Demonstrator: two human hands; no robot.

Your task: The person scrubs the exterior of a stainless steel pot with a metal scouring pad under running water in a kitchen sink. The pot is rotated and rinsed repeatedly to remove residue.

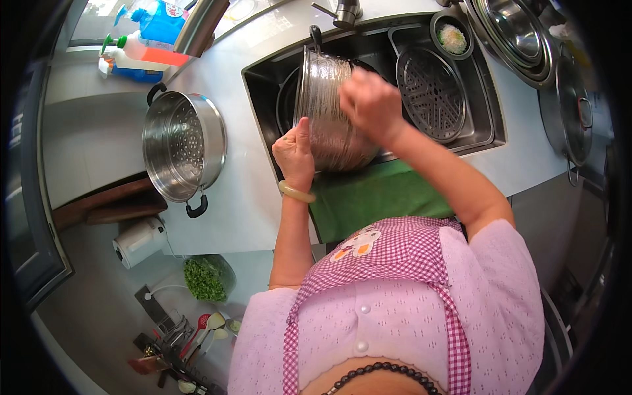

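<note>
A large stainless steel pot (326, 106) lies tilted on its side over the sink (497, 129), its outer wall wet and streaked. My left hand (295, 150) grips it near the rim, thumb up; whatever handle is there is hidden by the fingers. At the far side a black handle (315, 38) sticks up. Against the pot's outer wall is my right hand (373, 103), blurred, with curled fingers; whether it holds something is hidden. A perforated oval-looking metal steamer plate (434, 96) leans in the sink's right part. Behind it, a small metal bowl (468, 47) contains pale and green scraps.
Left of the sink stands a perforated steamer pot (213, 133). Pump bottles (155, 52) line the window side. A faucet (347, 14) rises behind. Stacked metal bowls (540, 69) and a lidded pot (568, 113) sit right. A green mat (380, 192) covers the front edge.
</note>
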